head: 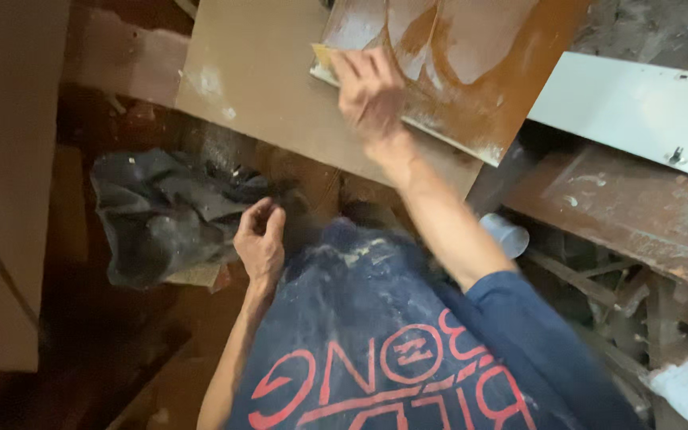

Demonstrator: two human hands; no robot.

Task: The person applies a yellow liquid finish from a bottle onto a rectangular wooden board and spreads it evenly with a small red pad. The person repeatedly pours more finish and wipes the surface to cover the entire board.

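right hand is smeared with motion blur, so whatever it's pressing on the orange-brown wooden panel is mostly covered, just a yellowish corner pokes out and I can't tell what it is. that panel runs off the top edge too. white flat board gets clipped on the right. left hand is half curled, can't see if anything's in it. crumpled dark cloth hides what's under it
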